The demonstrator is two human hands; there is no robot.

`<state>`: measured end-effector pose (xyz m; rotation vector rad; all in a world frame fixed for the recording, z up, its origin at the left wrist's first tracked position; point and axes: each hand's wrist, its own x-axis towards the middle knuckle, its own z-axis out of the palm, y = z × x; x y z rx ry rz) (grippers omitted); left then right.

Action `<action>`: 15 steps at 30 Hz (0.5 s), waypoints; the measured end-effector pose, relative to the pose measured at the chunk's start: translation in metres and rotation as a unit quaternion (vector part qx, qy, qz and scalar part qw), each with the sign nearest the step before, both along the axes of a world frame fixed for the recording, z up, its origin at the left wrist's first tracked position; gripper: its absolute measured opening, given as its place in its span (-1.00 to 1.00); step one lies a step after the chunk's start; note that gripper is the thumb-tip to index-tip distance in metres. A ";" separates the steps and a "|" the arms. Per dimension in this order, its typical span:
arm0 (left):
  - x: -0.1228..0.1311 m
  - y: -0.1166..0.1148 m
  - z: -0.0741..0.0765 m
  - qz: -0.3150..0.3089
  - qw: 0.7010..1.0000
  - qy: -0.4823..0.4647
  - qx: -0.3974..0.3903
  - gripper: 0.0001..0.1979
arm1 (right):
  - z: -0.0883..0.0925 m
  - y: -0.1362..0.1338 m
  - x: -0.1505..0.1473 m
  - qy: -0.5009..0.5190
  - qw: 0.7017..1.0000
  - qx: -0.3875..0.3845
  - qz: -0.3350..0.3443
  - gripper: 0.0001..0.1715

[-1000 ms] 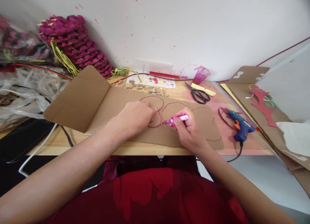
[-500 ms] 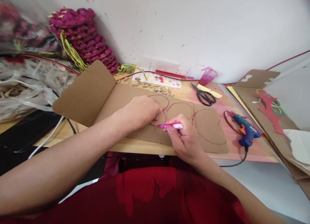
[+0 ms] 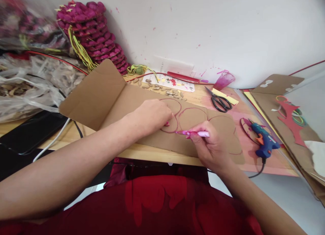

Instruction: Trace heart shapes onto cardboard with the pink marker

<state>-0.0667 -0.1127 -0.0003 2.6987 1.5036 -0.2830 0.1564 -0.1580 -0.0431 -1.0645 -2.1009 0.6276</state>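
A brown cardboard sheet (image 3: 122, 109) lies along the table, its left flap folded up. Dark red rounded outlines are drawn across it. My left hand (image 3: 156, 116) rests on the sheet inside the leftmost outline, fingers curled down and pressed together. What lies beneath those fingertips is hidden. Between thumb and fingers, my right hand (image 3: 209, 143) grips a marker (image 3: 201, 134) with a pale purple barrel. The marker's tip touches the cardboard at the lower edge of the left outline, just right of my left hand.
Black scissors (image 3: 220, 103) and a blue glue gun (image 3: 265, 140) lie to the right. Behind the cardboard are peanuts (image 3: 174, 92), a card with star shapes (image 3: 188, 86) and a pink cup (image 3: 224, 80). A magenta stack (image 3: 93, 35) and plastic bags (image 3: 27, 89) stand left.
My right hand has moved the marker rightward along the bottom of the left outline, and the line there is longer. My left hand stays in place on the cardboard. The view has shifted slightly.
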 end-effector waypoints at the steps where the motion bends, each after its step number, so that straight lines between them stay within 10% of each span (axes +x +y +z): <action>1: 0.000 0.000 0.000 -0.001 1.000 0.001 0.003 -0.69 | 0.000 0.001 0.005 0.003 1.000 -0.001 -0.009 -0.93; 15: -0.002 0.000 0.000 -0.018 1.000 0.008 0.019 -0.68 | 0.001 -0.002 -0.015 0.012 0.999 0.009 0.036 -0.93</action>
